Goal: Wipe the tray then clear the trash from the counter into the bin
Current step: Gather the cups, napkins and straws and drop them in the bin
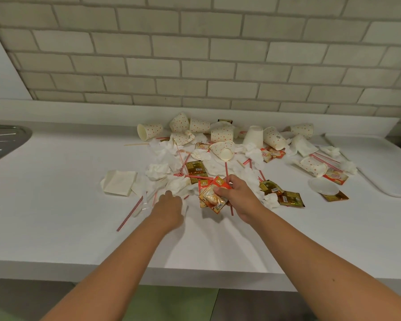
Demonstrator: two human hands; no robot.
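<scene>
Sachets [212,199] sit pinched in right hand [239,198].

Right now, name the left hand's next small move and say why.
Probably close the left hand on the crumpled napkin at its fingertips. The right hand holds a full grip of sachets and a straw, so the left looks best placed to gather the nearest trash on the counter.
</scene>
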